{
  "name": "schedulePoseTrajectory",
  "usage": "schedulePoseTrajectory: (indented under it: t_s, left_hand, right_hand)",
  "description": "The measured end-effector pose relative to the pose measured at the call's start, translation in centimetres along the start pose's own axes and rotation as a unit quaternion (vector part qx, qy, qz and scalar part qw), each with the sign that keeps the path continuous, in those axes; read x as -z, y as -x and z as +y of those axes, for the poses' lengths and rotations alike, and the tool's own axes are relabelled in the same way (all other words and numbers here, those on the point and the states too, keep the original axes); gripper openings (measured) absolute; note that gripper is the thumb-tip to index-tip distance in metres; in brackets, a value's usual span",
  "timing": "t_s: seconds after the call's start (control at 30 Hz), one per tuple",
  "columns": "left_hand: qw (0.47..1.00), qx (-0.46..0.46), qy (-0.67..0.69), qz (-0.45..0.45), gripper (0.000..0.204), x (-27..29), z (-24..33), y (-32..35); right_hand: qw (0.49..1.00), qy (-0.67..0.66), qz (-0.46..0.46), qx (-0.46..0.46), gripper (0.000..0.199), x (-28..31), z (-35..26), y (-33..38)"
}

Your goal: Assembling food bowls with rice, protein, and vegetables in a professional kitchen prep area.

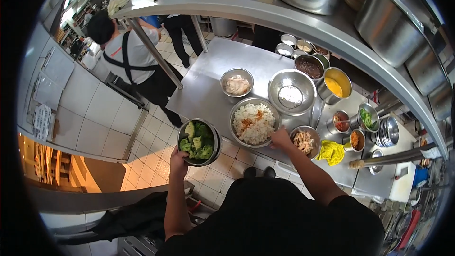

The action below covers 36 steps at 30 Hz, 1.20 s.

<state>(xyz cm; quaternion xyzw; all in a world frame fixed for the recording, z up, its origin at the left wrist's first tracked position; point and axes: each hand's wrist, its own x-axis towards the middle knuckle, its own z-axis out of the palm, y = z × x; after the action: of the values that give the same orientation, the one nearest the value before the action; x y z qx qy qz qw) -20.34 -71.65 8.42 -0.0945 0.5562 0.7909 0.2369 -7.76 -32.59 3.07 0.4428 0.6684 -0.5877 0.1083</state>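
Note:
My left hand [178,163] grips a deep metal pot [219,143] by its side, held up off the table's front left edge. Green broccoli florets [198,141] fill it. My right hand [281,140] is closed at the near right rim of a metal bowl [231,124]. White rice [254,132] with patches of orange-brown seasoning lies in that bowl; my fingertips are partly hidden. Just right of this hand stands a bowl of shredded pale meat [304,141]. Behind the rice are a bowl of pale pinkish food [237,85] and a large metal bowl [279,78] with a wet-looking bottom.
Farther right stand a pot of yellow liquid [334,85], a pot of dark food [309,68], cut greens [367,117], orange bits [355,140] and a yellow cloth [331,152]. A metal shelf [227,4] with large pots overhangs the table. A person [130,57] stands at the left.

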Motion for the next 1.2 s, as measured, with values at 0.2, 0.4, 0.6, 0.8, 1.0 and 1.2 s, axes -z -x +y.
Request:
schedulePoseTrajectory:
  t_s: [0.2, 0.4, 0.6, 0.8, 1.0, 1.2]
  left_hand:
    - [0.996, -0.045, 0.060, 0.040, 0.047, -0.1, -0.6, 1.5]
    - [0.997, -0.044, 0.062, 0.030, 0.056, 1.1, -0.4, -0.7]
    - [0.999, -0.025, 0.038, 0.001, 0.056, 4.1, 1.2, -5.7]
    - [1.000, 0.008, 0.002, -0.006, 0.043, 7.2, 3.1, -11.0]
    - [0.998, 0.032, -0.047, -0.038, 0.037, 7.0, 2.8, -17.8]
    - [0.998, 0.033, -0.018, -0.045, 0.036, 4.4, 1.5, -23.1]
  right_hand:
    - [0.980, -0.140, -0.138, 0.036, 0.044, -4.1, -0.3, -1.2]
    - [0.956, -0.240, -0.166, 0.014, 0.031, -12.4, -4.5, -2.9]
    - [0.947, -0.265, -0.180, 0.015, 0.032, -19.1, -10.6, -6.4]
    - [0.954, -0.276, -0.105, 0.044, 0.030, -23.5, -17.4, -11.5]
    - [0.950, -0.289, -0.082, 0.081, 0.029, -24.2, -21.7, -16.6]
    - [0.920, -0.390, -0.007, 0.049, 0.027, -25.0, -23.9, -20.5]
